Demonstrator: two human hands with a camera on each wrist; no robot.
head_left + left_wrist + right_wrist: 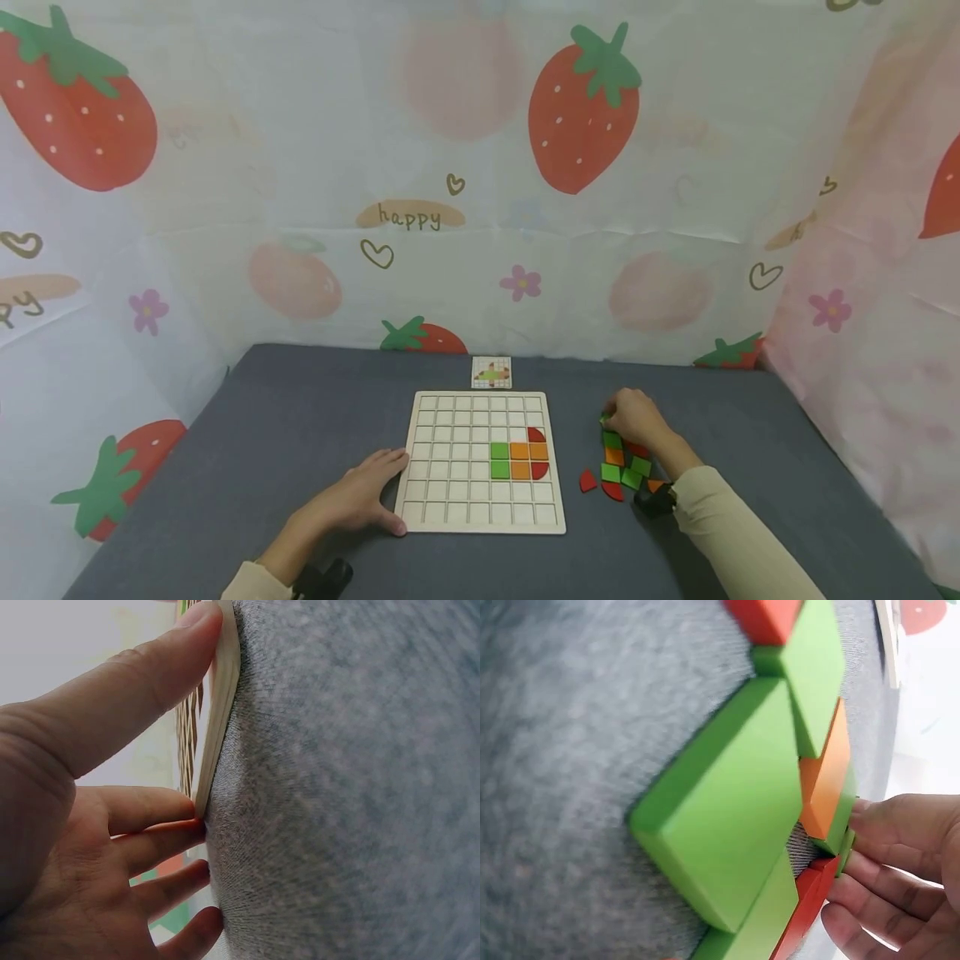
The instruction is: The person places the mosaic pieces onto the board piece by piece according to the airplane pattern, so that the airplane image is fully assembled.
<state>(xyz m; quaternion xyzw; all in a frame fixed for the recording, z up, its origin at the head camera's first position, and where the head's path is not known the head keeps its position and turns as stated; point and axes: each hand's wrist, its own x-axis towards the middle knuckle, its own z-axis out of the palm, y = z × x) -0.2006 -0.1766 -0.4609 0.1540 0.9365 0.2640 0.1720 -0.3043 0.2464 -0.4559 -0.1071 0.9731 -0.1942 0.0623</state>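
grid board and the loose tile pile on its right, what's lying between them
Nothing: in the head view a bare strip of grey table separates the grid board from the tile pile. The nearest loose piece is a red tile at the pile's left edge.

A grey cloth-covered table (247, 433) carries a white wooden grid board (450, 467) at its middle. A small pattern card (491, 372) lies just beyond the board. A loose cluster of green, orange and red tiles (621, 468) lies to the board's right.

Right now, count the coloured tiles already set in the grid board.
6. On the board, right of centre: two green stacked, three orange beside them, and two red quarter-rounds... correction: 7 in all.
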